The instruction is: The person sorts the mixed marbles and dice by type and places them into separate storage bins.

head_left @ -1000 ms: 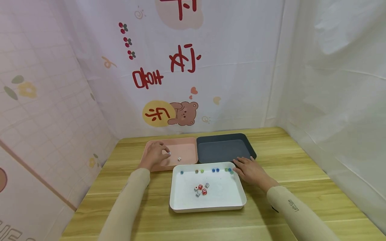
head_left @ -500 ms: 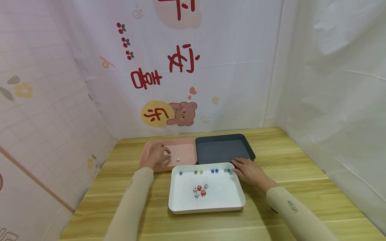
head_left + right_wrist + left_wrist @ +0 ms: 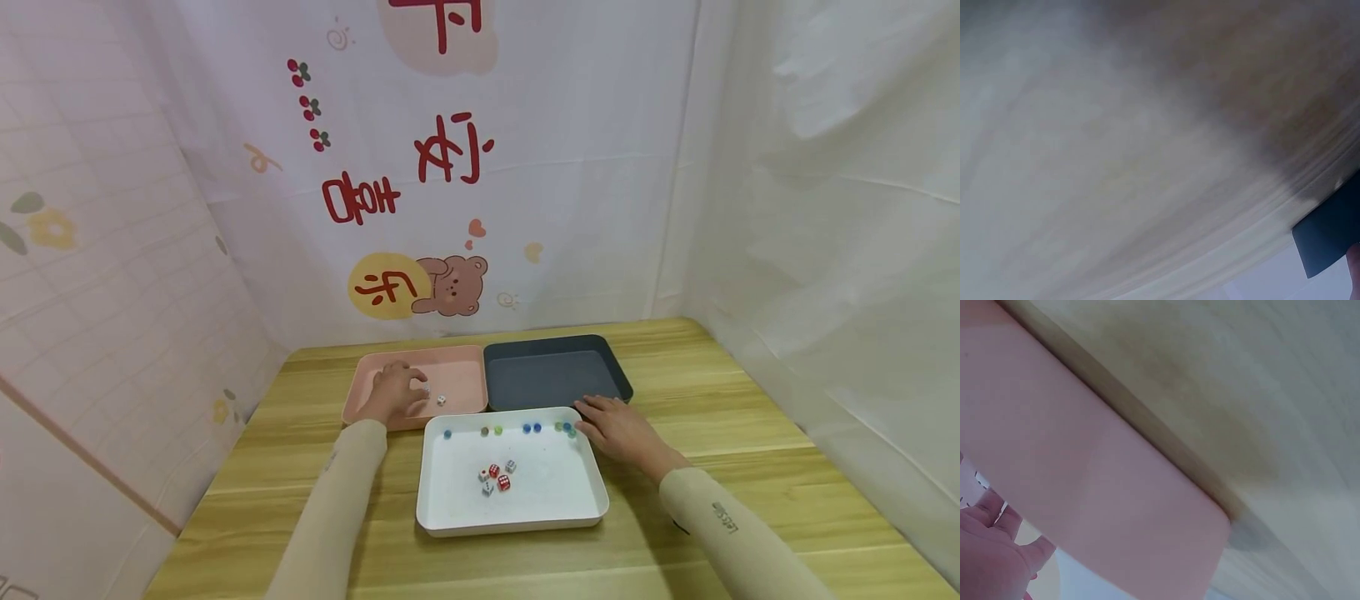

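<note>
Over the pink tray (image 3: 461, 379), my left hand (image 3: 393, 389) pinches a small white die (image 3: 426, 387) between thumb and finger. Another white die (image 3: 441, 401) lies just to its right in that tray. In the left wrist view the left hand (image 3: 997, 553) shows beyond the tray's outer wall (image 3: 1116, 487). My right hand (image 3: 621, 428) rests with extended fingers at the back right corner of the white tray (image 3: 513, 527), beside several marbles (image 3: 567, 427). Red dice (image 3: 504, 482) and white dice (image 3: 487, 487) sit together in the middle of the white tray.
A dark grey tray (image 3: 558, 375) stands against the pink tray's right side, behind the white one; part of it shows in the right wrist view. More marbles (image 3: 532, 428) line the white tray's back edge. A printed curtain hangs behind the wooden table (image 3: 697, 400).
The left hand has shifted slightly right within the pink tray, with the die in its fingers. The right hand stays at the white tray's corner. The head view has moved slightly.
</note>
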{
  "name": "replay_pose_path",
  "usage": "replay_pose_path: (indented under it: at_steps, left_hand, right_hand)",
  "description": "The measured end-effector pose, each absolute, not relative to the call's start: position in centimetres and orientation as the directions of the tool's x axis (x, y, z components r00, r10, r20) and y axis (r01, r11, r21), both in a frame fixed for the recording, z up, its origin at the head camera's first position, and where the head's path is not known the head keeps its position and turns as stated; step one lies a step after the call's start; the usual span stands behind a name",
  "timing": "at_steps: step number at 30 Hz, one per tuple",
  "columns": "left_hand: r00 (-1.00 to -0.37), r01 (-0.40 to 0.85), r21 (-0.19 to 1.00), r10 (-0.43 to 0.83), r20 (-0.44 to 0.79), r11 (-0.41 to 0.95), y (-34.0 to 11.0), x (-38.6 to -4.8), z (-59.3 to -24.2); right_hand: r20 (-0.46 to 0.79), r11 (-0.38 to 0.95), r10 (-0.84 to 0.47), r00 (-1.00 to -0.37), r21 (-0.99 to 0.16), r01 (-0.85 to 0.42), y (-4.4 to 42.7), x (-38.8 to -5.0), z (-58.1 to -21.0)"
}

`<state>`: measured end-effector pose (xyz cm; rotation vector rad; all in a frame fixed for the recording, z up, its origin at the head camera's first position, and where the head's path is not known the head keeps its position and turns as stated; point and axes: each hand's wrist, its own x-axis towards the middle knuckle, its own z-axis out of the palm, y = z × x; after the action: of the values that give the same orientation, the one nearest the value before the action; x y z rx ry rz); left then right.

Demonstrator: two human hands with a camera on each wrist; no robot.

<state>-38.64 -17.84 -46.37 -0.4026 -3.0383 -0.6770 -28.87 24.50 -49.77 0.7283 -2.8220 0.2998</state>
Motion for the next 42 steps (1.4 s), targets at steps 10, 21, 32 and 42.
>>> replay_pose_path:
  at_steps: [10, 21, 32, 42]
  left_hand:
    - [-0.966, 0.253, 0.429, 0.248, 0.069, 0.867, -18.2, -38.6, -45.7]
    - [-0.949, 0.314, 0.418, 0.296, 0.109, 0.852, -18.1, -37.8, -45.4]
    - [-0.921, 0.389, 0.398, 0.351, 0.168, 0.831, -18.5, -37.2, -45.1]
    - [-0.913, 0.409, 0.415, 0.37, 0.173, 0.813, -18.1, -37.0, -45.4]
  right_hand:
    - [0.273, 0.851, -0.462, -0.844, -0.132, -0.509, 24.5, -28.9, -49.2]
    - [0.269, 0.848, -0.455, -0.849, -0.158, -0.505, 24.3, -28.2, -49.6]
    - [0.291, 0.849, -0.447, -0.846, -0.158, -0.504, 24.2, -28.5, -49.5]
    - [0.277, 0.855, -0.446, -0.851, -0.147, -0.497, 24.4, -28.6, -49.8]
